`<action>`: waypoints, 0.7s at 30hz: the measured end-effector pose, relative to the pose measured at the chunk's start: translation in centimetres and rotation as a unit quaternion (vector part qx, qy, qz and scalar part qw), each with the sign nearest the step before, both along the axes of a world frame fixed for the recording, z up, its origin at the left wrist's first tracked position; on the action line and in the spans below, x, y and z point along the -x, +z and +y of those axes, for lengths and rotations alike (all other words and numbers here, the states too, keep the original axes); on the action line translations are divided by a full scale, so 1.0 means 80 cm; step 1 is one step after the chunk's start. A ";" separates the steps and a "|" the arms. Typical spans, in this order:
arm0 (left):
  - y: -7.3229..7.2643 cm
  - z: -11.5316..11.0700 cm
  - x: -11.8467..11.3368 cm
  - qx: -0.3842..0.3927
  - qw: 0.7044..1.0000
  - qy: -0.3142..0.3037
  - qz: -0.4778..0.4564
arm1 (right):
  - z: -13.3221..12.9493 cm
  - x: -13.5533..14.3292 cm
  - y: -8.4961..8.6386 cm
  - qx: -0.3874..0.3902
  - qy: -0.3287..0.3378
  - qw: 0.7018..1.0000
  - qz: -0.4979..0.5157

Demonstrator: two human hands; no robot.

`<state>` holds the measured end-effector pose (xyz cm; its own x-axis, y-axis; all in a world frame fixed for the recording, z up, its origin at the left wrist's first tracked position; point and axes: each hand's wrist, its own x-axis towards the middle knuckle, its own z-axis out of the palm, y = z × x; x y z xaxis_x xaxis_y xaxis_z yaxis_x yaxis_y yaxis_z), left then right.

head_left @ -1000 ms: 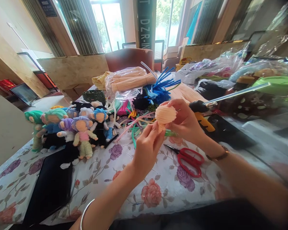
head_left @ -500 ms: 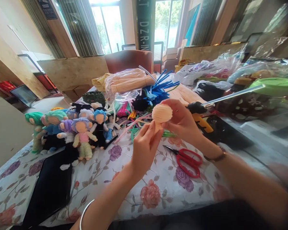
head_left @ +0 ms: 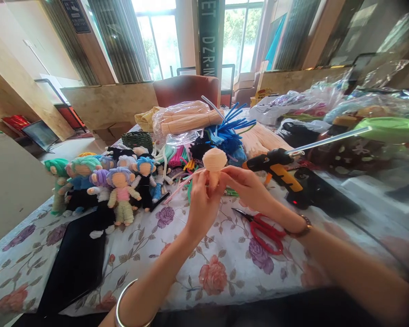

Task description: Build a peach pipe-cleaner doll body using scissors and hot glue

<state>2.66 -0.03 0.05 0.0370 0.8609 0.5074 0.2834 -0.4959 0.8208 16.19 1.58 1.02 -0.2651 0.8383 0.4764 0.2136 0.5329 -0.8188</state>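
Observation:
A peach ribbed ball with a narrow stem (head_left: 214, 160) stands upright between my hands, above the middle of the table. My left hand (head_left: 204, 200) is closed round the stem below the ball. The fingers of my right hand (head_left: 243, 184) are pinched at the stem's right side, and their tips are partly hidden. Red-handled scissors (head_left: 267, 234) lie under my right wrist. Behind my hands are a bunch of blue fuzzy stems (head_left: 230, 129) and several coloured ones.
Several yarn-haired dolls (head_left: 122, 195) stand at the left, near a black tablet-like slab (head_left: 77, 263). A yellow-black glue gun (head_left: 279, 170) rests at the right. Wrapped peach bundles (head_left: 189, 118) and plastic bags (head_left: 293, 104) lie at the back.
The ball and both hands have moved slightly left. My right hand has come down from the ball to the stem, leaving the ball uncovered. The glue gun shows more fully.

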 end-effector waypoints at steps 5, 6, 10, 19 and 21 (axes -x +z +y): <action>-0.002 0.000 0.001 0.046 0.997 -0.062 -0.030 | 0.002 -0.006 0.001 -0.019 -0.068 0.997 -0.035; -0.002 0.001 0.003 0.043 0.998 -0.043 -0.020 | 0.003 -0.007 0.002 -0.033 -0.085 0.995 -0.050; 0.002 0.006 0.007 0.071 0.995 -0.014 -0.070 | 0.003 -0.012 0.002 -0.084 -0.083 0.987 -0.110; 0.005 0.013 0.013 0.059 0.981 -0.077 -0.167 | -0.003 -0.003 -0.002 -0.240 -0.100 0.956 -0.136; 0.004 0.013 0.014 0.052 0.982 -0.080 -0.160 | -0.004 -0.003 -0.003 -0.285 -0.107 0.941 -0.146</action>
<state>1.54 0.99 0.39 0.0280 0.9048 0.4250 -0.0726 -0.4222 0.9036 16.44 1.26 0.81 -0.3081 0.5182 0.7979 0.5382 0.7865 -0.3030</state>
